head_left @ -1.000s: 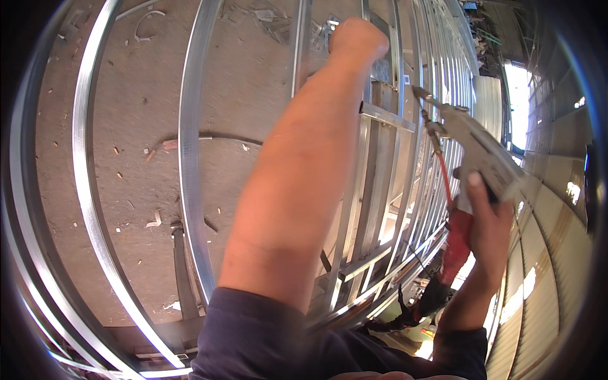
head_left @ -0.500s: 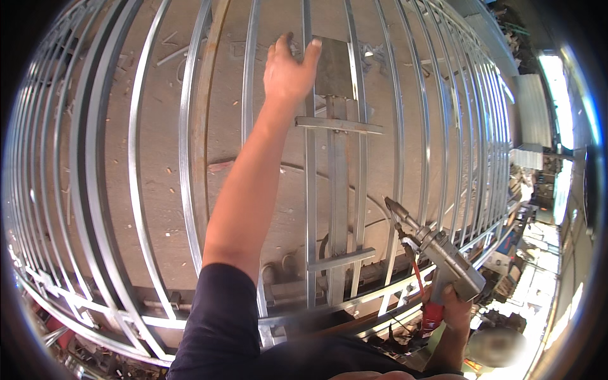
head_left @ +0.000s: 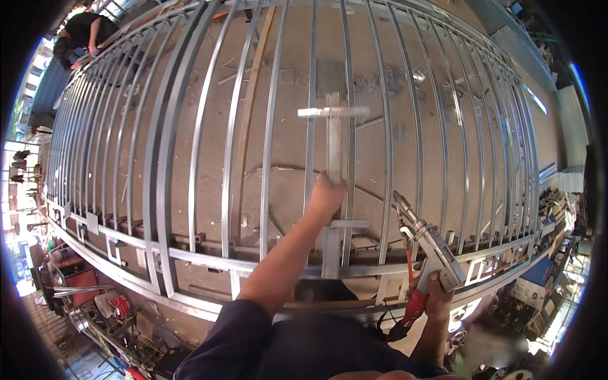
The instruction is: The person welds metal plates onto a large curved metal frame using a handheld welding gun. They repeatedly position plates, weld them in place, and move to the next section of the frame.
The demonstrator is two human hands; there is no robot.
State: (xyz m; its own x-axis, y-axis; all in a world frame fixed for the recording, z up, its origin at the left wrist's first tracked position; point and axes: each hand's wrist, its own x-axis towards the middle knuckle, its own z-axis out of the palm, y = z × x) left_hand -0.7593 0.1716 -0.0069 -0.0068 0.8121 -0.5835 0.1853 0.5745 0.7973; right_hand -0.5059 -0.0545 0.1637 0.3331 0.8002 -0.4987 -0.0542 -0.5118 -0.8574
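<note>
My left hand (head_left: pixel 327 195) is closed around the middle bar (head_left: pixel 334 149) of a flat metal jig. The jig lies lengthwise between two upright bars of a large galvanized metal frame (head_left: pixel 266 190). At its far end is a flat plate (head_left: pixel 330 75); one crosspiece (head_left: pixel 313 112) sits beyond my hand and another crosspiece (head_left: pixel 356 223) nearer me. Low on the right, my right hand (head_left: pixel 438 294) grips a silver welding gun (head_left: pixel 434 244) with a red lower end. Its nozzle points up and left over the frame's bars, apart from the jig.
Small metal offcuts (head_left: pixel 380 81) are scattered on the concrete floor under the frame. A tan bar (head_left: pixel 255 69) lies among the frame's bars. Another person (head_left: pixel 95 35) bends over the far left corner. Tools and clutter (head_left: pixel 120 304) stand at the lower left.
My left hand has come back toward me from beside the jig's plate and now grips the middle bar. The view has shifted, showing more at left. The welding gun stays in my right hand.
</note>
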